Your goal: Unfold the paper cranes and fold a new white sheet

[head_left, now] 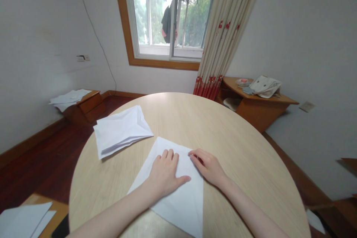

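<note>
A white sheet of paper [181, 197], folded into a triangle, lies on the round wooden table [237, 137] in front of me. My left hand [164, 174] rests flat on the middle of the sheet, fingers stretched out and thumb pointing right. My right hand [208, 166] presses its fingertips along the sheet's right folded edge, fingers together and slightly curled. Neither hand grips anything.
A stack of folded white papers [121, 130] lies on the table at the left. More sheets [22, 219] sit on a low surface at bottom left. A small cabinet with papers [80, 104] stands left, a corner shelf with a bag [264, 87] right, a curtain [223, 44] by the window.
</note>
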The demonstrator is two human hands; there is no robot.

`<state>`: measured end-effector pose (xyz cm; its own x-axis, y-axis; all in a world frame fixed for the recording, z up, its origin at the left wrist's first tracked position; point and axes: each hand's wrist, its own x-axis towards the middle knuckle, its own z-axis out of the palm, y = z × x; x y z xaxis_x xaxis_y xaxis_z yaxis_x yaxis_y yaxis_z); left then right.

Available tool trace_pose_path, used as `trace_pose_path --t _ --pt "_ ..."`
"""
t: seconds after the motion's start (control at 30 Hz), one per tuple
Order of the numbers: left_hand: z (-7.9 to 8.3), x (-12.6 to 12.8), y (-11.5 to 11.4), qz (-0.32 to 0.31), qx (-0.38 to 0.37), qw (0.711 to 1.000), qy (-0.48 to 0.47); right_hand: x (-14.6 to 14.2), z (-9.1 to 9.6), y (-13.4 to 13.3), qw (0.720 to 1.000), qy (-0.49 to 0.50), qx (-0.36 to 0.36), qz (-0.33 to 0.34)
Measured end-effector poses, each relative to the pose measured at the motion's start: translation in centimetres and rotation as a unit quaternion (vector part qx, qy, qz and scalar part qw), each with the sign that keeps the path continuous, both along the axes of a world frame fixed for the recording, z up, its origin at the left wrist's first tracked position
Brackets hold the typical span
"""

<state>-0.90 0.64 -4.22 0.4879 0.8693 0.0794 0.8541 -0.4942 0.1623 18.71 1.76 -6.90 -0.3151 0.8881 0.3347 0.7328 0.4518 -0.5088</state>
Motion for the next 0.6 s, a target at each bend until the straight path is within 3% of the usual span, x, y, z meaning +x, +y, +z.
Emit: trace_pose_path --t 0.2,0.47,0.6 --pt "-0.9 0.6 -0.6 0.011 0.029 0.999 -0.012 0.1 -0.3 0.0 0.999 -0.022 -0.016 0.022" --pt "-1.5 1.2 -1.1 0.035 0.02 0.998 -0.051 -0.1 -0.7 0.3 0.997 -0.047 0.051 0.042" --pt "-1.7 1.3 -1.1 0.032 0.027 0.997 -0.065 -0.2 -1.0 0.4 0.99 -0.118 0.034 0.072"
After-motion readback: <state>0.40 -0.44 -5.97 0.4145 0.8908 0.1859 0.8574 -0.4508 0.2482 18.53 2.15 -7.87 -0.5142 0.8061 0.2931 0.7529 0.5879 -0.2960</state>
